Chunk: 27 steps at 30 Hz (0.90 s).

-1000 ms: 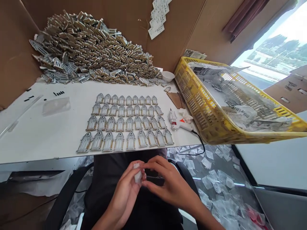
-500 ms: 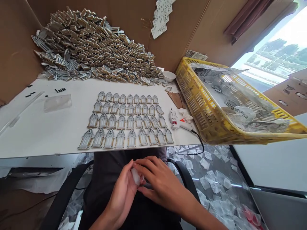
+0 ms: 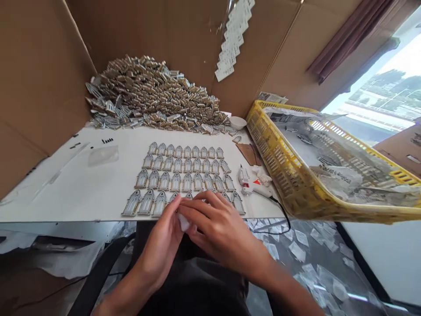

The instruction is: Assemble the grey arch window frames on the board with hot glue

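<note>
My left hand and my right hand are cupped together at the table's front edge. Between them is a small whitish, translucent plastic bag, mostly hidden by my palms and fingers. My left hand curls around its left side, while the right fingers bend over it from above. Just beyond my hands, several rows of small arched window-frame pieces stretch across the white table. My hands block part of the nearest row from view.
Behind the rows rises a large pile of similar pieces. A white glue gun lies right of the rows, its cable over the edge. Beyond are a yellow basket and white bowl. Clear plastic bags litter the floor.
My view has shifted, so the table contents appear lower and further right. Both hands have come up toward the table edge and overlap the front row, still closed around the plastic bag.
</note>
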Motion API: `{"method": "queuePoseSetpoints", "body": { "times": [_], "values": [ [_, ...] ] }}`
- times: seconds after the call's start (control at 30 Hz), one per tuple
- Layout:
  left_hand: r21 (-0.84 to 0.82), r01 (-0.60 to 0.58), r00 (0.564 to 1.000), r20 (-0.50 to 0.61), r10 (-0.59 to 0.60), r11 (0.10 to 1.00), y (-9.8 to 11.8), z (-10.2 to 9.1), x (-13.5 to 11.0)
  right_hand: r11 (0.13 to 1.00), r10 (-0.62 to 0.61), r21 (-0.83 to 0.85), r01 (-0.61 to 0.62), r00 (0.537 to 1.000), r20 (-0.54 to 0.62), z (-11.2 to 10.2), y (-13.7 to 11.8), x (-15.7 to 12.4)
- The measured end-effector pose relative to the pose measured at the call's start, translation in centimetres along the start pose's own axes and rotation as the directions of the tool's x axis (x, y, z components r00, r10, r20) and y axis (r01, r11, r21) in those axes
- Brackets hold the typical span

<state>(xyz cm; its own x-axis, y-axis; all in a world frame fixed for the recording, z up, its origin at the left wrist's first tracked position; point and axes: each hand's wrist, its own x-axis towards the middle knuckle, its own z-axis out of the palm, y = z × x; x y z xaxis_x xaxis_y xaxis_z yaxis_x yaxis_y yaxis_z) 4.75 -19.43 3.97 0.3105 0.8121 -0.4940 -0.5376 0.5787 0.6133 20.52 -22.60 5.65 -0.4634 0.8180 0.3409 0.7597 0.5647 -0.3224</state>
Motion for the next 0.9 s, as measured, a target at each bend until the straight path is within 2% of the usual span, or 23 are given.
{"method": "queuePoseSetpoints", "body": {
  "times": [0.1, 0.2, 0.4, 0.47, 0.6, 0.77, 0.9],
  "values": [
    [0.032, -0.073, 0.997, -0.005, 0.074, 0.997, 1.1, 0.5, 0.9, 1.0, 0.021, 0.002, -0.021, 0.996, -0.085, -0.3, 0.3, 1.5],
    [0.066, -0.097, 0.994, 0.051, 0.093, 0.993, 1.6, 0.4, 1.8, 0.999, 0.031, 0.029, -0.027, 0.988, -0.154, 0.1, 1.0, 2.3],
    [0.091, -0.128, 0.978, 0.175, 0.111, 0.988, 1.7, -0.1, 3.9, 0.99, 0.08, 0.126, -0.06, 0.983, -0.167, 0.9, 2.9, 3.0],
    [0.119, -0.113, 0.97, 0.229, 0.084, 0.986, 1.7, 0.1, 4.5, 0.987, 0.094, 0.146, -0.068, 0.98, -0.173, 1.0, 3.7, 3.2],
    [0.15, -0.058, 0.966, 0.257, 0.018, 0.987, 1.9, 0.8, 5.0, 0.974, 0.093, 0.218, -0.063, 0.987, -0.131, 1.1, 5.2, 3.5],
    [0.078, 0.047, 0.96, 0.271, -0.066, 0.996, 2.6, 1.5, 5.0, 0.916, 0.11, 0.396, -0.07, 0.991, -0.08, 0.8, 6.7, 3.6],
    [0.012, 0.096, 0.935, 0.341, -0.094, 0.995, 3.0, 1.8, 5.1, 0.865, 0.169, 0.491, -0.104, 0.981, -0.09, 0.6, 7.4, 3.5]
  ]
}}
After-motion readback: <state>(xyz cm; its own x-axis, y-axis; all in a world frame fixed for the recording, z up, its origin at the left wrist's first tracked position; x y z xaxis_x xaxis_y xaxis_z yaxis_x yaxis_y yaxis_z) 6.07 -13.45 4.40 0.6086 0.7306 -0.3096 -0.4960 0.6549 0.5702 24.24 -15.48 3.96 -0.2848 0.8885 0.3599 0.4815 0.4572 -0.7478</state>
